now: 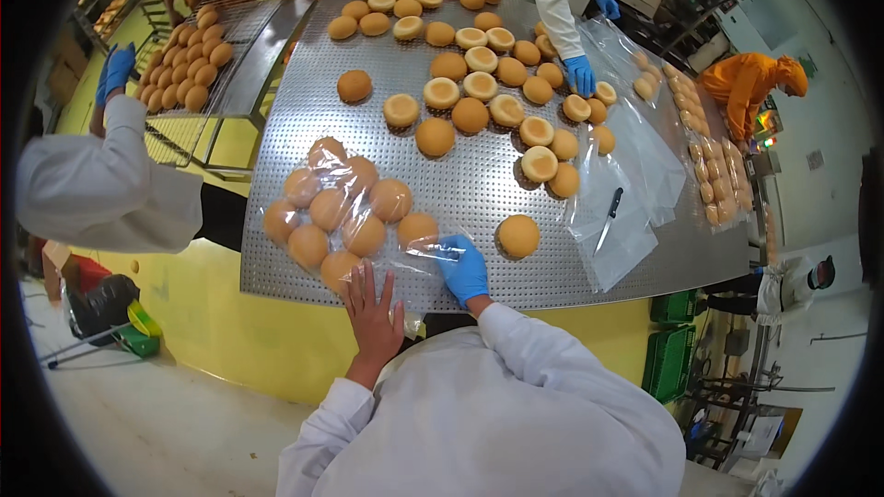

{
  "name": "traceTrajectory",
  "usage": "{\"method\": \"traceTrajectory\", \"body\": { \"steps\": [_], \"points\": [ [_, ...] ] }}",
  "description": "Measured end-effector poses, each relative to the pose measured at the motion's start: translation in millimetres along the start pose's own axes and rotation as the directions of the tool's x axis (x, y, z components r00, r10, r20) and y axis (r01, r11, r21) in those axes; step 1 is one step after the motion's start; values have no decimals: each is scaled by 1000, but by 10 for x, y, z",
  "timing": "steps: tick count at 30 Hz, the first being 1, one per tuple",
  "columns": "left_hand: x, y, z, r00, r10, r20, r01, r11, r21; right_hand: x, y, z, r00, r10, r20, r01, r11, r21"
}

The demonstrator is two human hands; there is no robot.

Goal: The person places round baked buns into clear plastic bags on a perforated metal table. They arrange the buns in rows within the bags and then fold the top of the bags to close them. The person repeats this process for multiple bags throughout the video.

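Observation:
A clear plastic bag (pixel 405 262) of round golden buns (pixel 329 209) lies flat at the near left of the perforated metal table (pixel 516 281). My bare left hand (pixel 373 317) rests with its fingers stretched out on the near side of the bag, by the closest bun. In a blue glove, my right hand (pixel 463 269) grips the bag's gathered plastic at its right end, next to the last bun inside. Its fingertips are partly hidden by the film. A single loose bun (pixel 518 236) sits just right of that hand.
Loose buns (pixel 470 115) spread over the table's far half. A knife (pixel 610 216) lies on empty plastic bags (pixel 612 253) at right, near filled bags (pixel 714 175). Opposite, a co-worker's gloved hand (pixel 580 76) touches the bags. A wire rack (pixel 241 46) of buns stands left.

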State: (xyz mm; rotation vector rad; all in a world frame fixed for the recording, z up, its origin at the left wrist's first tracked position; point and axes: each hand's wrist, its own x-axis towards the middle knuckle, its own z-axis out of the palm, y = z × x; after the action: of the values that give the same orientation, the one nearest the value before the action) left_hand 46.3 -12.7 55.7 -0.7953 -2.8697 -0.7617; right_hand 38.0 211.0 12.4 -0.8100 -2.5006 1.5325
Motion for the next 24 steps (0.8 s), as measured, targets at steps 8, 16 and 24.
{"method": "traceTrajectory", "body": {
  "steps": [8, 16, 24],
  "points": [
    [370, -50, 467, 989, -119, 93, 111, 990, 83, 864, -416, -1331, 728, -24, 685, -9, 999, 44],
    [183, 121, 668, 981, -128, 146, 111, 987, 114, 2197, -865, -478, 806, -575, 144, 579, 712, -397],
    [108, 184, 873, 970, -226, 89, 202, 953, 226, 2570, -1214, -246, 750, -615, 243, 642, 766, -45]
  ]
}}
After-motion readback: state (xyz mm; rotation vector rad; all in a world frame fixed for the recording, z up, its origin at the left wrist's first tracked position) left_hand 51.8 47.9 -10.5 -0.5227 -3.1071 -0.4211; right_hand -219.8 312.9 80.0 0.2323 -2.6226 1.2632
